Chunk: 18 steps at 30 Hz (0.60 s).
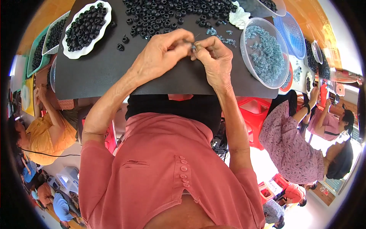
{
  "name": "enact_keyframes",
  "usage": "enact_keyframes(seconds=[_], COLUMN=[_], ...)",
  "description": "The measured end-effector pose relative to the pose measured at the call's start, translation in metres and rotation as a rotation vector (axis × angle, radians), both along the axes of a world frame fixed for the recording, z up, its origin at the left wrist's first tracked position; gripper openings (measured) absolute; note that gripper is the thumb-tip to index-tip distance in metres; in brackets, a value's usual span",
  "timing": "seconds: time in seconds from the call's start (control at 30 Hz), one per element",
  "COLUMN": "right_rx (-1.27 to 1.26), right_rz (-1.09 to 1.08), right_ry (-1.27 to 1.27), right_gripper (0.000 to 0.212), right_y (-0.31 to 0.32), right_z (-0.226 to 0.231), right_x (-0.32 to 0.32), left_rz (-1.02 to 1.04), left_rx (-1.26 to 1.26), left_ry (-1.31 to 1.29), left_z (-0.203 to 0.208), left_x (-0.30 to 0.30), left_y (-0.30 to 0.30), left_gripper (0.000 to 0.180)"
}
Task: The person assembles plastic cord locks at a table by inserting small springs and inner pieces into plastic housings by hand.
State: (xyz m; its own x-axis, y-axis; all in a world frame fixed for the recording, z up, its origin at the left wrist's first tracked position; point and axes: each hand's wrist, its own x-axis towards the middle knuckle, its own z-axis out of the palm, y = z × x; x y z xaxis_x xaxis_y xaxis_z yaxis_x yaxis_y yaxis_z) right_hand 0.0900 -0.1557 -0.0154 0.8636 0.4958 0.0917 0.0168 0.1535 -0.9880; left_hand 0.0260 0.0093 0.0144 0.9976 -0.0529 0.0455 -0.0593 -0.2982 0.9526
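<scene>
Above the dark tabletop my two hands meet, fingertips nearly touching. My left hand [162, 53] is closed in a pinch, its fingertips smeared by motion, so what they hold cannot be made out. Between the thumb and fingers of my right hand [215, 61] is a small blue-grey metal piece [193, 47], mostly hidden. Just beyond the right hand lie several loose blue-grey pieces [228, 41] that look like coil springs. A clear round tub [246, 57] to the right holds many such springs [267, 53]. Past my hands spreads a heap of black ring-shaped parts [164, 15].
A white scalloped plate [82, 53] of black parts stands at left, near two loose black parts [120, 47]. A crumpled white cloth [239, 16] and a blue basket [291, 34] are at far right. People sit on both sides, near a red stool [251, 114].
</scene>
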Motion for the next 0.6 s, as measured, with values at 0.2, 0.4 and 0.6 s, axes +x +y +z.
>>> enact_keyframes(seconds=[0.2, 0.4, 0.6], right_rx=[0.016, 0.004, 0.018], right_rz=[0.000, -0.013, -0.044], right_ry=[0.014, -0.045, -0.015], right_gripper=[0.003, 0.004, 0.004], right_y=[-0.001, 0.000, 0.000], right_z=[0.000, -0.002, -0.001], right_x=[0.001, 0.000, 0.000], left_rz=[-0.024, -0.012, -0.032], left_rx=[0.348, 0.292, -0.157], left_ry=[-0.384, -0.293, 0.077], left_z=[-0.006, -0.003, -0.001], left_x=[0.003, 0.002, 0.010], left_y=[0.002, -0.001, 0.002], left_gripper=[0.026, 0.016, 0.016])
